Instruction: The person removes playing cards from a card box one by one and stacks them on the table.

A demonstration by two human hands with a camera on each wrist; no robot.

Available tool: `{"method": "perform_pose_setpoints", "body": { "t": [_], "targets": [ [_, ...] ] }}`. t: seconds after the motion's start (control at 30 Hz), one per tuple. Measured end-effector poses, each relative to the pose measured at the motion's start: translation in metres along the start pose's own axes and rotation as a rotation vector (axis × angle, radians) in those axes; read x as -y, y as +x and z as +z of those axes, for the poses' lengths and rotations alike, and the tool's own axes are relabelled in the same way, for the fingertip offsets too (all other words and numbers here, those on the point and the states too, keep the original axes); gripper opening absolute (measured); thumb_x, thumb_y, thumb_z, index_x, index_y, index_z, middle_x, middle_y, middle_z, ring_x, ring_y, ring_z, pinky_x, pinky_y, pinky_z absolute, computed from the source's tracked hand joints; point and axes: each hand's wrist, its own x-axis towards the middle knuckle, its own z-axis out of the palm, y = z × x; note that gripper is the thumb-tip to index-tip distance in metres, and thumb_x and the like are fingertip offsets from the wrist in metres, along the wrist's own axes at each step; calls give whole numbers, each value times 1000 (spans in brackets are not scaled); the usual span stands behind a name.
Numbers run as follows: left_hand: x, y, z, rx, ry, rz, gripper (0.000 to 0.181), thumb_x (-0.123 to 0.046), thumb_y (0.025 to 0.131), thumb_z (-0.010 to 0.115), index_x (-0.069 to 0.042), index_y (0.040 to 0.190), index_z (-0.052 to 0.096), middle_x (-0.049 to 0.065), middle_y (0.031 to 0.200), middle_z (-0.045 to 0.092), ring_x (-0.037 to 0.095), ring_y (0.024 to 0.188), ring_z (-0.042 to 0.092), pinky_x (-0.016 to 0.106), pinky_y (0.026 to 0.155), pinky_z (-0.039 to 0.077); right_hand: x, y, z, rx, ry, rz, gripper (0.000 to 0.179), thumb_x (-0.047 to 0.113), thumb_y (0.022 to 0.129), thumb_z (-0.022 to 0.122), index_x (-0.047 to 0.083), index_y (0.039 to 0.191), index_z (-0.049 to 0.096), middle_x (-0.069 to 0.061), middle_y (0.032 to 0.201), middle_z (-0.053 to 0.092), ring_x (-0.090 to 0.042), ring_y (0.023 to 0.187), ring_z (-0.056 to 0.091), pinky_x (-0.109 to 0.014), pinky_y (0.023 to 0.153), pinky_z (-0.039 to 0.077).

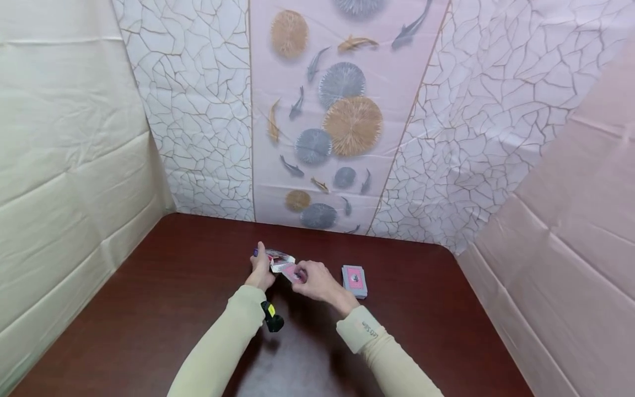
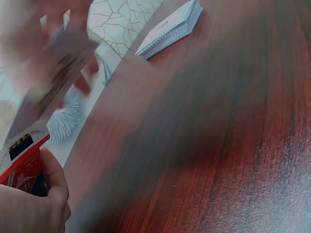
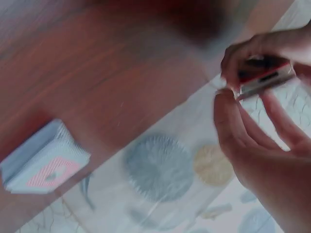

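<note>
My left hand grips a small card box over the table, its flap side facing my right hand. In the left wrist view the box shows red and white printing, with fingers wrapped round its lower part. My right hand pinches a playing card with a pink back at the open end of the box. Whether one card or several are held there, I cannot tell. To the right of that hand lies a stack of playing cards, pink backs up with pale borders.
The dark red-brown wooden table spreads under both hands. A patterned cloth hangs behind its far edge, and pale cloth walls stand at both sides. A black strap device with a yellow label sits at the left wrist.
</note>
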Motion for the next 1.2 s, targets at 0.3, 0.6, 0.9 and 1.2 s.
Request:
{"method": "perform_pose_setpoints", "body": {
  "t": [0.3, 0.6, 0.9, 1.2],
  "targets": [
    [3, -4, -4, 58, -70, -102, 76, -53, 101, 28, -32, 148, -29, 23, 157, 15, 34, 140, 34, 50, 114, 33, -56, -23, -25, -118, -64, 282, 40, 22, 73, 71, 4, 109, 63, -14, 99, 64, -28, 89, 57, -39, 76, 49],
    [6, -6, 0, 76, -72, -129, 77, -53, 101, 30, -32, 148, -28, 21, 158, 14, 33, 141, 32, 49, 113, 35, -95, -39, -18, -240, -167, 598, 46, 28, 84, 68, 2, 119, 54, -23, 109, 51, -39, 102, 47, -51, 82, 45],
    [0, -7, 4, 75, -69, -134, 76, -52, 101, 30, -33, 149, -27, 20, 158, 16, 32, 140, 34, 48, 114, 34, -100, -41, -11, -205, -226, 592, 43, 29, 83, 67, 3, 114, 54, -25, 108, 51, -41, 101, 47, -53, 82, 45],
    [3, -5, 2, 79, -75, -129, 77, -52, 101, 30, -32, 149, -27, 20, 158, 15, 33, 141, 33, 49, 114, 34, -102, -44, -5, -210, -249, 559, 33, 29, 82, 67, 3, 100, 58, -25, 105, 53, -42, 100, 49, -52, 77, 48]
  ]
}}
